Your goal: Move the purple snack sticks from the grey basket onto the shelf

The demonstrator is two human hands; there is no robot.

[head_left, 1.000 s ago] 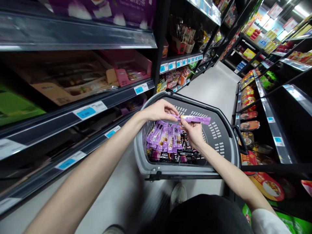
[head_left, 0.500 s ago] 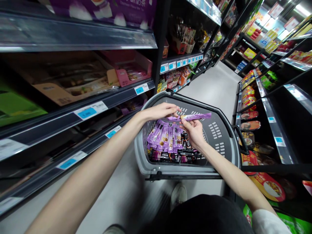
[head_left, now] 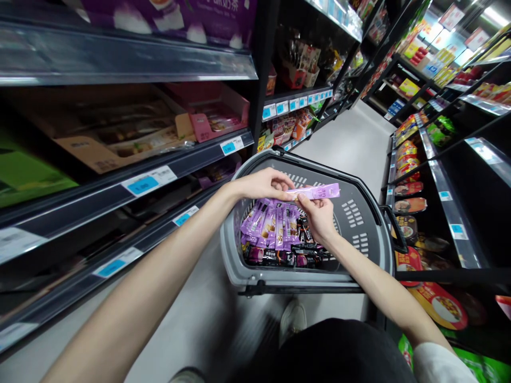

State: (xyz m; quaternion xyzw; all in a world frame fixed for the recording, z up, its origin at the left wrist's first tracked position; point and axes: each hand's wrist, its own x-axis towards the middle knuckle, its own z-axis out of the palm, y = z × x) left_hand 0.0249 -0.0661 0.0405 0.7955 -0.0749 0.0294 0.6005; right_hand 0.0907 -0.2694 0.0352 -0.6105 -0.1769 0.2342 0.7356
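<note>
We grip 1 purple packet [head_left: 319, 191] above the basket [head_left: 355, 183]: our left hand [head_left: 266, 183] pinches its 9 o'clock end, our right fingers [head_left: 307, 200] close on its middle. Inside, purple packets [head_left: 271, 226] lie at 9 o'clock, black packets [head_left: 271, 256] at 7.

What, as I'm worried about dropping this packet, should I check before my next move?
1. Right-hand grip: ok, the right hand pinches the held packet.
2. Left-hand grip: ok, the left hand is at its other end.
3. Basket beneath: ok.
4. Purple packets side by side: ok, though some overlap.
5. Dark packets all in view: not ok, some are partly covered.
6. Held packet's seal intact: cannot tell.
</note>
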